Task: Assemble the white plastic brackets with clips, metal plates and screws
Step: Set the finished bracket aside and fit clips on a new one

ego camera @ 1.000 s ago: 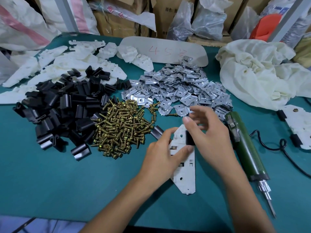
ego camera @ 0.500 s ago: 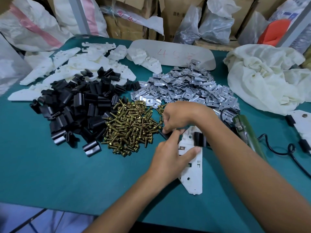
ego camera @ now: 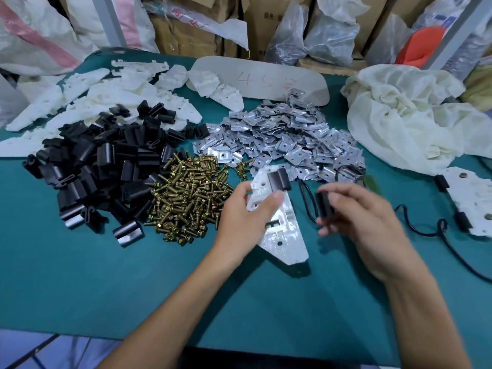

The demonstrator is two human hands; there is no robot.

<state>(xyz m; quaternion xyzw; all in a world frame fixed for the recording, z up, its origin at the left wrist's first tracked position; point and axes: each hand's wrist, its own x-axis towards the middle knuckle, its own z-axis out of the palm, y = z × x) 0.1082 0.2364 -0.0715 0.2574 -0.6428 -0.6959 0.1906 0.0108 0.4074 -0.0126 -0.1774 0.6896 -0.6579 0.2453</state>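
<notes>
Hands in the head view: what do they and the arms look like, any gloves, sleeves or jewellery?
Left hand and right hand are bare: no gloves, rings or watch. Forearms are bare, no sleeve in view. The right hand is blurred.

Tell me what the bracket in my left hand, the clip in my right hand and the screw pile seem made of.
Bracket: matte white plastic, judging by its moulded ribs and slots. Clip: black with a slight sheen, plastic or coated metal; motion blur leaves it open. Screw pile: metal, glinting brassy-yellow plating.
</notes>
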